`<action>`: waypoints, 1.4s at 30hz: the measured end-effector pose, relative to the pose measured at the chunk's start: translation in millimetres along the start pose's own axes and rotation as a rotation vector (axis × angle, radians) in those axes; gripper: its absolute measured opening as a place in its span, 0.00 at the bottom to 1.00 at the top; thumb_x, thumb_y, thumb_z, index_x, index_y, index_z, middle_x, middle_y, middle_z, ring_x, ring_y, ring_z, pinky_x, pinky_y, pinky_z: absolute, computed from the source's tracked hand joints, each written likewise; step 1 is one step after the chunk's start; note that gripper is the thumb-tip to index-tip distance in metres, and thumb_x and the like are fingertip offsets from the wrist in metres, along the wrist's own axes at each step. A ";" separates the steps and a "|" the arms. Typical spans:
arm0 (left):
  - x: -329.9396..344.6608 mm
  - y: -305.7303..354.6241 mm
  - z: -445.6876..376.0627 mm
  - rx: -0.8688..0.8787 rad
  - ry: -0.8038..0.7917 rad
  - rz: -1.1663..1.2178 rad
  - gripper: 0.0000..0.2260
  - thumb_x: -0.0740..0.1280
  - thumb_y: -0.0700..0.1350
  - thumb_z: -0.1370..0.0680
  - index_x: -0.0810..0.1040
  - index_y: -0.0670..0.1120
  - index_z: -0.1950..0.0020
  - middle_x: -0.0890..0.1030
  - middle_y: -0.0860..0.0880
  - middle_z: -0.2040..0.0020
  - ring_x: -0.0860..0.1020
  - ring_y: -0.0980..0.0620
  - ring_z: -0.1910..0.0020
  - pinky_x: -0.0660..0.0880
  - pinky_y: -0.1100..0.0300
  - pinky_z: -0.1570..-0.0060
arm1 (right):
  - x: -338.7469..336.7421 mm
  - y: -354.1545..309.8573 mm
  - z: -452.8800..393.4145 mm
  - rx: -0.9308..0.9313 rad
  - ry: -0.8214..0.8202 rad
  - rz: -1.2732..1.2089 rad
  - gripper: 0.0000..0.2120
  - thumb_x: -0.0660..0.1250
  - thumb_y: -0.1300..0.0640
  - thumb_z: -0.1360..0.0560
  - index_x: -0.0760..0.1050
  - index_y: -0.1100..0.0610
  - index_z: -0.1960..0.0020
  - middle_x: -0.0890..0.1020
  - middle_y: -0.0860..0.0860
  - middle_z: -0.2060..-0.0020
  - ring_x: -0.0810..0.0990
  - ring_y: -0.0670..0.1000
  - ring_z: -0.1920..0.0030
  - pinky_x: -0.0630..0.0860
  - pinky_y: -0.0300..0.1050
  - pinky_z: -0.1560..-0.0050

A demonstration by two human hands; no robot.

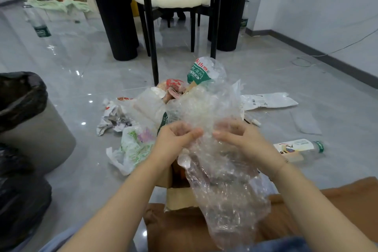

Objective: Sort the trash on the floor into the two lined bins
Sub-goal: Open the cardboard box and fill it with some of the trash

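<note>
Left hand: the left hand [177, 137] is curled, fingers and thumb pinching a fold of the bubble wrap at its near-left edge.
Right hand: the right hand [238, 136] is curled the same way, thumb toward the left hand, gripping the wrap from the right; the two thumbs nearly meet.
Bubble wrap: the bubble wrap [221, 180] is a long, clear, crinkled sheet with a blistered, glossy surface; it rises above the hands and hangs down toward the person's lap.
Trash pile: the trash pile [143, 108] lies on the floor just beyond the hands, a loose heap of thin plastic film, crumpled printed paper and a red-printed wrapper.
Printed bag: a soft white plastic bag [133, 149] with green and purple drawings lies crumpled at the near left of the pile.
Green label: a crushed clear bottle with a green label [197, 72] sticks up at the far side of the pile.
Bottle: a clear plastic bottle [298, 147] with a green cap lies on its side at the right, apart from the pile.
Flat pouch: a flat white pouch [268, 101] lies to the right of the pile.
Cardboard: a brown cardboard box [178, 196] sits under the hanging wrap, near the person.
Bins: a grey round bin [41, 139] with a glossy black liner stands at the left; a second black-lined bin [18, 200] sits nearer, at the left edge.
Floor: the floor [81, 80] is shiny grey tile.
</note>
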State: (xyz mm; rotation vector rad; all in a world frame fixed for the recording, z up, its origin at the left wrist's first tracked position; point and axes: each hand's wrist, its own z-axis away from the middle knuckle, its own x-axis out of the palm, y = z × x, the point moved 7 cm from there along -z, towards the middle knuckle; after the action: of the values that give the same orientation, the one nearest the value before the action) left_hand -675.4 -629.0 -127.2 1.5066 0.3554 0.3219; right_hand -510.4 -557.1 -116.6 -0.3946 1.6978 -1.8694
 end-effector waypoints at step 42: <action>-21.3 -10.8 -11.4 -0.112 0.057 0.075 0.10 0.69 0.28 0.28 0.78 0.42 0.62 0.83 0.48 0.67 0.80 0.48 0.66 0.76 0.58 0.64 | -11.5 18.3 -5.0 -0.098 0.116 -0.376 0.17 0.64 0.75 0.28 0.77 0.57 0.47 0.85 0.47 0.60 0.84 0.47 0.60 0.78 0.35 0.64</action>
State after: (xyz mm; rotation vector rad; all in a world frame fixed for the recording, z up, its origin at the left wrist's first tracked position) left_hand -699.6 -628.0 -137.8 1.4046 0.3212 0.4385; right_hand -500.3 -546.7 -133.4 -0.6980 1.9015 -2.1103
